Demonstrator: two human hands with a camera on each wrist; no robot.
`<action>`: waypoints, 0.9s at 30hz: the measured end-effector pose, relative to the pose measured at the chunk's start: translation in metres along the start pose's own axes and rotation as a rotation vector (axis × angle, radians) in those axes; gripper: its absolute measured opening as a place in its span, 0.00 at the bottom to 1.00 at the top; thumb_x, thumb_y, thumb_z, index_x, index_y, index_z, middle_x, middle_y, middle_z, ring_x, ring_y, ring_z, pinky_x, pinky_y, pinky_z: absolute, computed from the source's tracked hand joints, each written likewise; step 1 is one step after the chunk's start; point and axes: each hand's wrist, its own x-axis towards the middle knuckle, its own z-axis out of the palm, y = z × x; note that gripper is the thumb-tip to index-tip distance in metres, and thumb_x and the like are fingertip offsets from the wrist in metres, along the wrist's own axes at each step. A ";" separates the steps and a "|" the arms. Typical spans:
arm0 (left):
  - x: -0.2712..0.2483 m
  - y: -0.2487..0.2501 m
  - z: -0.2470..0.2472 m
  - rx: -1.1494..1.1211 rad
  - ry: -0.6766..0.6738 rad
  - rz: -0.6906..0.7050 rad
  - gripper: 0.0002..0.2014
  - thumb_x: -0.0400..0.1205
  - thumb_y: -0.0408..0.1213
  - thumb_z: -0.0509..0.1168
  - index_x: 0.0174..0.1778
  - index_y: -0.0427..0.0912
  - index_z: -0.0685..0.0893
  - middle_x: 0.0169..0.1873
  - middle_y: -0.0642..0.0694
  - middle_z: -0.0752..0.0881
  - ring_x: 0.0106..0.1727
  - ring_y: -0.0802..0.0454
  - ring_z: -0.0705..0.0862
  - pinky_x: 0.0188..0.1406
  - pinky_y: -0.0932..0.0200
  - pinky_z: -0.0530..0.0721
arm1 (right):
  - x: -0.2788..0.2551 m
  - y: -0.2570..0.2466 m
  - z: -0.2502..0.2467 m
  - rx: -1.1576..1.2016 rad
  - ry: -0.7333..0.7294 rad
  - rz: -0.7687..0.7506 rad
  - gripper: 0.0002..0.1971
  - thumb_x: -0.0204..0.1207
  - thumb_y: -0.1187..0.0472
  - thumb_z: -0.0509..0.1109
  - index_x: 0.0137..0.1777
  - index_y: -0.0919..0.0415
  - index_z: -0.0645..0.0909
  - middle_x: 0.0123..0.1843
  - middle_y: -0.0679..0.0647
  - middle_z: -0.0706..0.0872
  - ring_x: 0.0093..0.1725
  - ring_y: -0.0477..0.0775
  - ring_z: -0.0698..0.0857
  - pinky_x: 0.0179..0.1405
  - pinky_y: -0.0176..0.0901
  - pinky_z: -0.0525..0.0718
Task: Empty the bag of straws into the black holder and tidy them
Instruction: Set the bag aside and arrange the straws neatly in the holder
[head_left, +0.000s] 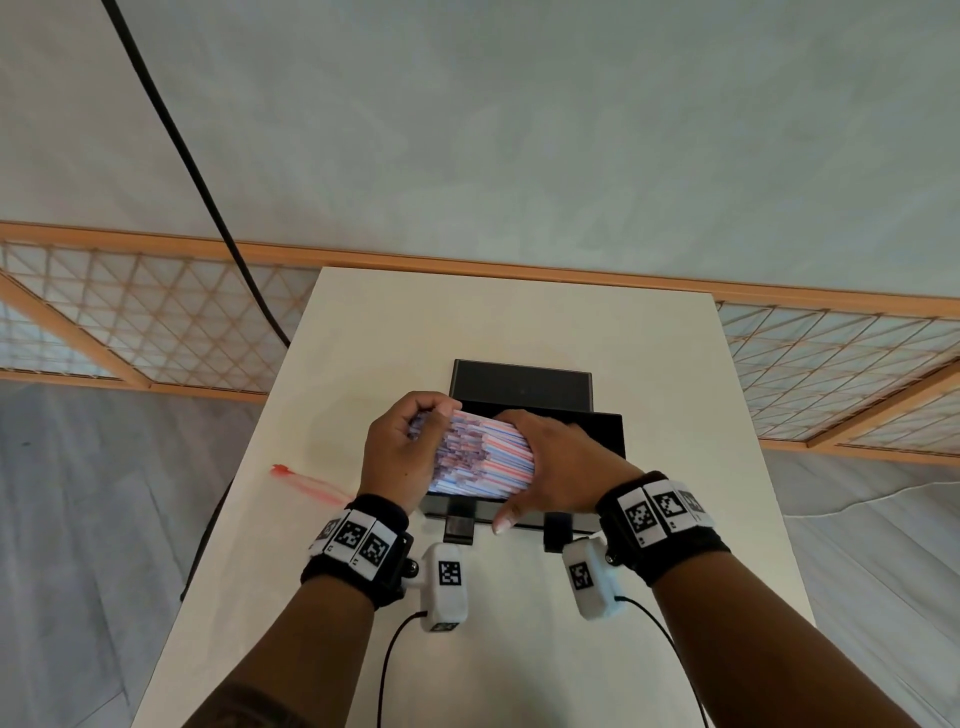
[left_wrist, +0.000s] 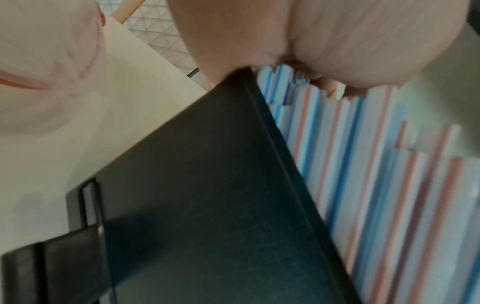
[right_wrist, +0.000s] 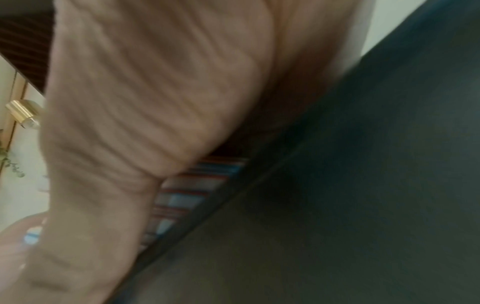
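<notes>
Left hand (head_left: 397, 452), right hand (head_left: 558, 467): both clasp ends of straws (head_left: 485, 454), squaring bundle. Straws sit in black holder (head_left: 605, 434) on surface (head_left: 649, 353). Emptied bag (head_left: 306, 480) lies left.

- The striped red, blue and white straws (head_left: 483, 457) are lying bunched in the black holder (head_left: 597, 431), ends uneven.
- The black holder is sitting open, lid (head_left: 522, 384) standing up behind.
- The emptied bag (head_left: 306, 480) is lying left of the holder.
</notes>
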 end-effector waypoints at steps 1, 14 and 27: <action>0.000 0.000 0.000 0.001 0.000 0.007 0.05 0.86 0.35 0.67 0.47 0.42 0.88 0.45 0.46 0.93 0.45 0.53 0.92 0.47 0.60 0.89 | 0.001 -0.002 -0.001 -0.012 -0.009 0.004 0.55 0.48 0.31 0.87 0.76 0.44 0.68 0.66 0.44 0.83 0.62 0.49 0.82 0.73 0.60 0.79; -0.003 -0.004 -0.006 0.038 -0.158 0.047 0.26 0.88 0.61 0.45 0.69 0.59 0.84 0.63 0.49 0.88 0.61 0.53 0.90 0.64 0.48 0.89 | 0.007 -0.011 -0.005 0.000 -0.050 0.026 0.58 0.50 0.30 0.87 0.79 0.41 0.63 0.65 0.43 0.86 0.63 0.48 0.85 0.73 0.59 0.79; -0.002 -0.008 -0.009 0.095 -0.154 0.015 0.32 0.84 0.67 0.44 0.74 0.58 0.80 0.71 0.57 0.83 0.73 0.55 0.82 0.77 0.45 0.79 | 0.012 -0.020 -0.007 -0.077 -0.050 0.031 0.56 0.47 0.27 0.84 0.76 0.41 0.67 0.64 0.42 0.85 0.61 0.48 0.85 0.69 0.58 0.82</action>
